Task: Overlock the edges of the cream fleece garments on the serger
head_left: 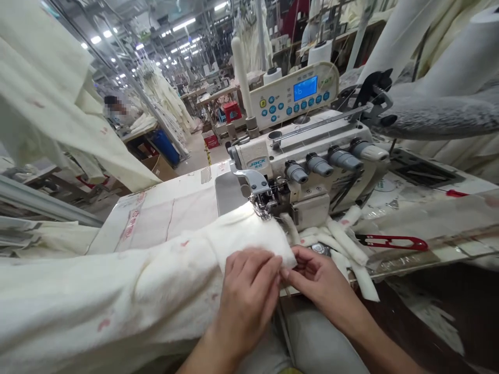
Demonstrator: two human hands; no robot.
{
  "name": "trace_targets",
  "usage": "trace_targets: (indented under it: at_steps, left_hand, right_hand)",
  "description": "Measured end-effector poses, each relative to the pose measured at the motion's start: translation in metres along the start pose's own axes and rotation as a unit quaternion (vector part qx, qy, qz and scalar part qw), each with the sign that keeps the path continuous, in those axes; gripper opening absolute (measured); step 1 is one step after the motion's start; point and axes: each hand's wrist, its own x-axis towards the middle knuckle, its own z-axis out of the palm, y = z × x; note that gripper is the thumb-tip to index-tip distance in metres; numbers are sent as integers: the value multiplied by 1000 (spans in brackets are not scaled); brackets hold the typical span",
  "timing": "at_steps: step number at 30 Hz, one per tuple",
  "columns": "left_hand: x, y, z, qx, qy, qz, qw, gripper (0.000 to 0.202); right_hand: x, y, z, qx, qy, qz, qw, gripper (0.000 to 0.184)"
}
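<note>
A cream, fleecy fabric piece [163,280] with small pink marks stretches from the left edge to the overlock sewing machine [257,161]. Its far edge lies beneath the presser foot [265,208]. My left hand [249,291] rests over the fabric's near edge, fingers curled and gripping it. Just to the right, my right hand [317,278] pinches the corner of the same edge between thumb and fingers. The two hands nearly touch at the fingertips. Part of the fabric under my left hand is hidden.
Cream fabric strips [346,244] lie right of the needle area. Red-handled thread snips [401,242] rest beside them. The machine's control panel [294,96] has a lit blue screen. Cream cloth [70,88] hangs at the left. Another person [120,111] sits farther back.
</note>
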Motion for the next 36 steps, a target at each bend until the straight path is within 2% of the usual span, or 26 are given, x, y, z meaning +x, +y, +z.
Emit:
trace_targets:
  at_steps: [4, 7, 12, 14, 15, 16, 17, 19, 20, 21, 22, 24, 26, 27, 30, 36]
  left_hand:
    - [2, 1, 8, 25, 61, 23, 998, 20]
    - [5, 6, 8, 17, 112, 35, 993, 19]
    - [-2, 9, 8, 46, 124, 62, 989, 29]
    - [-4, 7, 9, 76, 128, 88, 985, 29]
    - [-4, 7, 8, 88, 130, 99, 983, 28]
    - [-3, 6, 7, 94, 132, 107, 981, 26]
    - [-2, 7, 6, 94, 133, 111, 980, 24]
    - [4, 7, 2, 75, 125, 112, 983, 19]
    - [9, 7, -1, 53, 107, 108, 987, 15]
    - [15, 5, -5, 26, 79, 96, 992, 10]
    - [22, 1, -8, 2, 49, 65, 997, 6]
    - [39, -12, -14, -4, 12, -46, 999, 14]
    - [55, -31, -16, 40, -2, -154, 987, 21]
    - [62, -41, -16, 63, -9, -185, 981, 20]
    - [75, -64, -11, 65, -47, -197, 977, 12]
    - [83, -86, -7, 35, -55, -172, 983, 20]
  right_hand:
    - [-7, -3, 0, -75, 31, -34, 996, 9]
    - [-11, -6, 3, -111, 50, -52, 991, 14]
    - [-17, -4, 2, -31, 6, 7, 999, 28]
    - [-19, -2, -3, -76, -14, -23, 997, 27]
    - [-19, -2, -7, -133, -1, -74, 988, 23]
    - [-19, -1, -11, -205, 27, -144, 968, 17]
    - [-18, -2, -15, -280, 61, -222, 932, 18]
    - [-14, -4, -22, -392, 105, -360, 840, 30]
    - [-11, -5, -23, -419, 105, -408, 804, 31]
    - [-8, -6, -24, -434, 92, -437, 783, 29]
    - [-5, -7, -24, -438, 76, -453, 773, 26]
    - [-1, -7, -23, -430, 71, -467, 769, 22]
    - [2, -6, -22, -426, 81, -466, 771, 22]
    - [3, -5, -21, -426, 89, -467, 770, 23]
    - [5, -2, -21, -425, 108, -466, 768, 26]
    - [19, -9, -21, -415, 98, -470, 772, 35]
